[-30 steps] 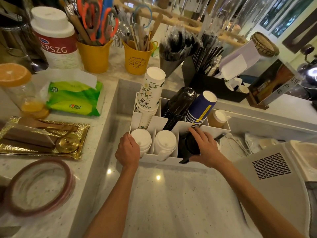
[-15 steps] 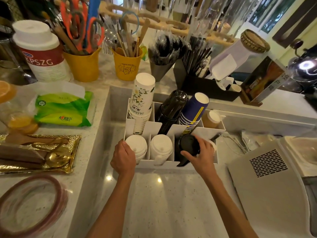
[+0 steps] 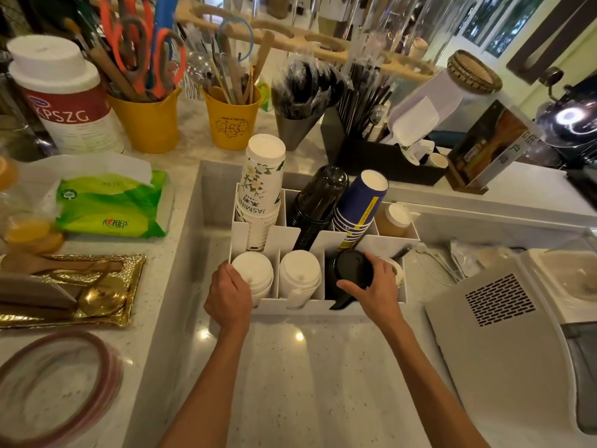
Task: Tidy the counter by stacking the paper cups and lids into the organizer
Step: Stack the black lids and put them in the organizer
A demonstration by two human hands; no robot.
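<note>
A white compartmented organizer [image 3: 310, 308] stands on the lower counter. Its back row holds a stack of white floral cups [image 3: 261, 189], a black cup stack [image 3: 318, 202], a blue cup stack [image 3: 360, 205] and a brown cup [image 3: 392, 219]. The front row holds two stacks of white lids [image 3: 253, 273] [image 3: 299, 274] and a stack of black lids [image 3: 350, 270]. My left hand [image 3: 229, 297] grips the organizer's front left corner. My right hand [image 3: 376, 287] is closed around the black lids in the front right compartment.
The raised counter at left carries a green tissue pack [image 3: 111, 205], a gold tray [image 3: 64, 289], a white canister [image 3: 64, 95] and yellow utensil pots [image 3: 147, 119]. A black straw holder [image 3: 381, 156] stands behind. A grey machine [image 3: 504, 344] sits at right.
The view has shifted a little. My right hand has slid around the black lids in the front right compartment. My left hand stays on the organizer's corner.
</note>
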